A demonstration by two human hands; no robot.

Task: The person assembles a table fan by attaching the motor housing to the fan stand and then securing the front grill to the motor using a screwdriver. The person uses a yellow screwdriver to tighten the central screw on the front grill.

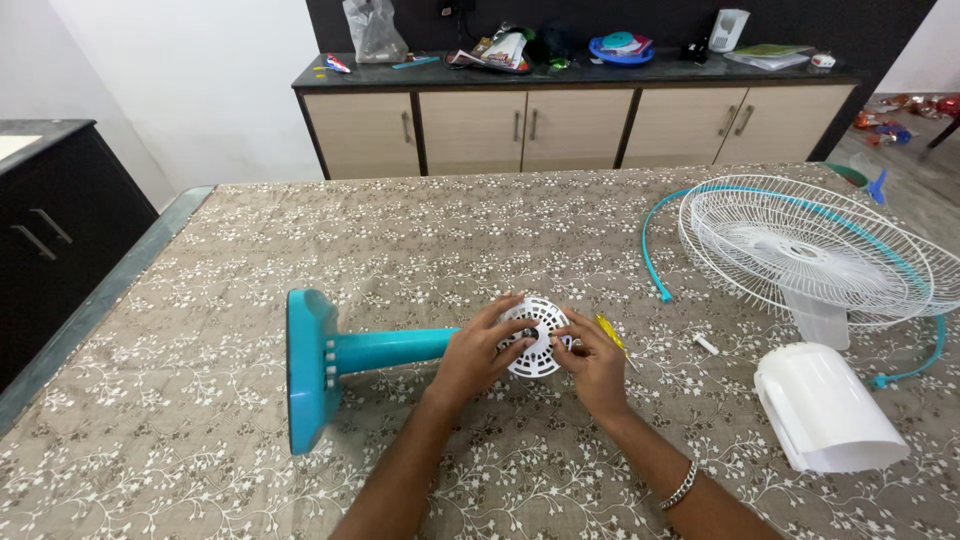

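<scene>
A teal fan stand [330, 360] lies on its side on the table, its flat base to the left and its pole pointing right. At the pole's right end sits a round white slotted motor housing [537, 335]. My left hand [478, 352] grips the housing from the left. My right hand [595, 362] holds it from the right, fingertips on its face. A yellow-handled screwdriver [611, 333] lies just behind my right hand.
A white wire fan guard [800, 250] with a teal rim band [655, 265] lies at the right. A white plastic cover [825, 405] rests near it, and a small white piece [706, 344]. Beyond the floral-cloth table [200, 420] stands a cluttered sideboard [570, 120].
</scene>
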